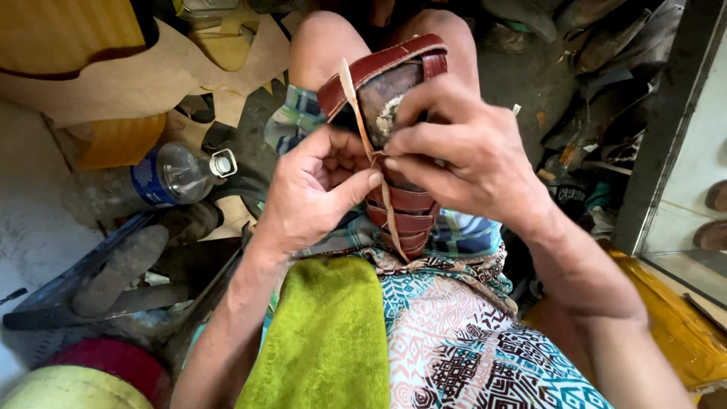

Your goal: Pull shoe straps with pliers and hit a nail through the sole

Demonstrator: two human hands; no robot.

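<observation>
A brown leather sandal with several straps stands on end between my knees, its worn sole side turned toward me. My left hand pinches a thin tan leather strip that runs down over the straps. My right hand grips the sandal's right side, its fingers pressing the strip against the sandal. Both hands meet at the middle of the sandal. A green towel lies over my lap on patterned cloth.
A plastic bottle lies on the floor at left, near a shoe sole and tan leather offcuts. Dark scraps and shoe parts pile up at right. A yellow surface sits at lower right.
</observation>
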